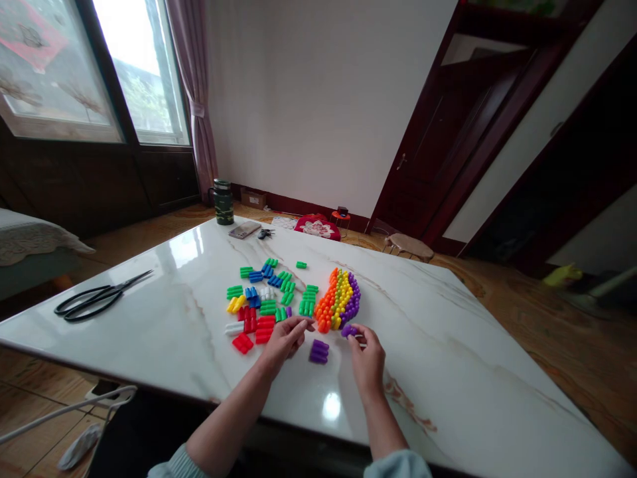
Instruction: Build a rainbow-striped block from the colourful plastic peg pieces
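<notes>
My right hand (367, 358) pinches a small purple beaded piece (349, 330) between thumb and fingers, just in front of a block of round beads. That block has orange beads (326, 305), yellow beads (342, 299) and purple beads (353, 295) in side-by-side bands. To the left of it, my left hand (290, 336) is closed with thumb and index finger together; whether anything sits in the pinch I cannot make out. Between the hands lies a purple ribbed piece (319, 352). Red ribbed pieces (250, 320) and green ribbed pieces (308, 301) are scattered beyond my left hand.
On the white marbled table (448, 352) lie black-handled scissors (102, 297) at the left. A camouflage flask (223, 202), a phone (245, 230) and keys (265, 234) are at the far corner. Blue pieces (255, 276) and yellow pieces (236, 304) lie among the scatter. A stool (409, 246) stands behind.
</notes>
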A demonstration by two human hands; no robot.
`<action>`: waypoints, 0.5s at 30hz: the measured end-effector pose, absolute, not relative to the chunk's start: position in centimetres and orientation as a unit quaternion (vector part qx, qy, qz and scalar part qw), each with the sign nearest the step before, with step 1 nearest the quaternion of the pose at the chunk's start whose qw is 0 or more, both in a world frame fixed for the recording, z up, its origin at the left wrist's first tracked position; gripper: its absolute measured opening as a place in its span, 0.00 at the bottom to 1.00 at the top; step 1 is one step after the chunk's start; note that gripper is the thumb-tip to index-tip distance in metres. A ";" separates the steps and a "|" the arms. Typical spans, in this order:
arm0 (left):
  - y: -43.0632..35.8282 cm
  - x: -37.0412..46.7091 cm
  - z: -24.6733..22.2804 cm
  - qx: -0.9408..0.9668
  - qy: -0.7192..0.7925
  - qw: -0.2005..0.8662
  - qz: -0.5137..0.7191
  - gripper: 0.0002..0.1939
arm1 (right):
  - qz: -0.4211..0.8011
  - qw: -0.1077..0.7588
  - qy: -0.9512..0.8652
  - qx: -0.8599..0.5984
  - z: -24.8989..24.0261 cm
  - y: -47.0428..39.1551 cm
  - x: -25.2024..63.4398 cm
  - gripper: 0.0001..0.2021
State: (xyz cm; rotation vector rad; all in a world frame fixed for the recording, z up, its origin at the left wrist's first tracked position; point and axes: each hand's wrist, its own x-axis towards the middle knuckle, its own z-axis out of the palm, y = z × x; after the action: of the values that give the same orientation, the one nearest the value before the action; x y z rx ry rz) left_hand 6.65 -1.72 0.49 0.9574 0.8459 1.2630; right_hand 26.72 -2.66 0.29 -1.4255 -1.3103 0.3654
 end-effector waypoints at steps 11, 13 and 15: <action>-1.7 6.6 0.4 0.429 0.373 0.616 0.545 0.22 | 0.131 0.481 -0.598 -0.627 -1.1 -1.3 27.1 0.12; -1.6 6.6 0.4 0.432 0.373 0.615 0.544 0.22 | 0.130 0.479 -0.604 -0.624 -1.1 -1.2 27.0 0.12; -1.6 6.6 0.4 0.431 0.371 0.617 0.544 0.22 | 0.132 0.479 -0.613 -0.615 -1.2 -1.1 26.8 0.11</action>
State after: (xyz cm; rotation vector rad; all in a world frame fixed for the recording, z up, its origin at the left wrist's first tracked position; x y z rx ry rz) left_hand 6.58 -1.64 0.42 0.9927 0.8541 1.2518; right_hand 26.83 -1.15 -1.20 -1.5005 -1.4954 0.3217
